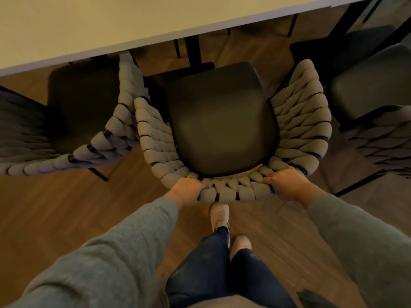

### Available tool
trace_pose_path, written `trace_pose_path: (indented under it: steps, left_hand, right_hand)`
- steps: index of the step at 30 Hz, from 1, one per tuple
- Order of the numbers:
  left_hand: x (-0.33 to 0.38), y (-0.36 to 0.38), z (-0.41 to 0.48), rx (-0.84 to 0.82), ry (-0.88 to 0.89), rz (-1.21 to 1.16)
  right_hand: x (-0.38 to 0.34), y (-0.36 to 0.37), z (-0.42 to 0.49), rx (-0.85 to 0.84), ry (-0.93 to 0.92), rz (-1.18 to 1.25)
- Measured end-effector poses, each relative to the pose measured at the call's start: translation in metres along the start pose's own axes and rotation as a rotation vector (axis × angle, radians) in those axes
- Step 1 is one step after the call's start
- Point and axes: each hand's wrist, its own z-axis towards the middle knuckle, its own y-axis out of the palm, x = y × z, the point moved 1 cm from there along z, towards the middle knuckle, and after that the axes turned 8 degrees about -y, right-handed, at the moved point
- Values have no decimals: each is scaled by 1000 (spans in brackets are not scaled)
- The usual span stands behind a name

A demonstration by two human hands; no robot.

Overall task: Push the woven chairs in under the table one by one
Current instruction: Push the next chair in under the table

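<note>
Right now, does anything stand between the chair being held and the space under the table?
Yes. A black table leg stands just beyond the seat of the middle chair, and the left chair crowds its woven side. The left hand and right hand grip its backrest directly.

Dim, warm light falls on a brown wood-plank floor [66, 218].

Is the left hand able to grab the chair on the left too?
Probably yes, once it lets go. The left hand grips the woven back of the middle chair right now. The left chair stands close beside it, with only bare floor between them, so nothing looks in the way.
</note>
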Motion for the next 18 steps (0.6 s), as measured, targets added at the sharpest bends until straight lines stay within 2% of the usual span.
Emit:
trace_pose_path:
  steps: [11,18]
  left_hand:
    - [11,-8,14,-1,21,-79]
    - [15,-48,23,48,34,5]
  right_hand:
    - [27,2,-4,65,-31,-33]
    - [46,-16,-13,81,18,-2]
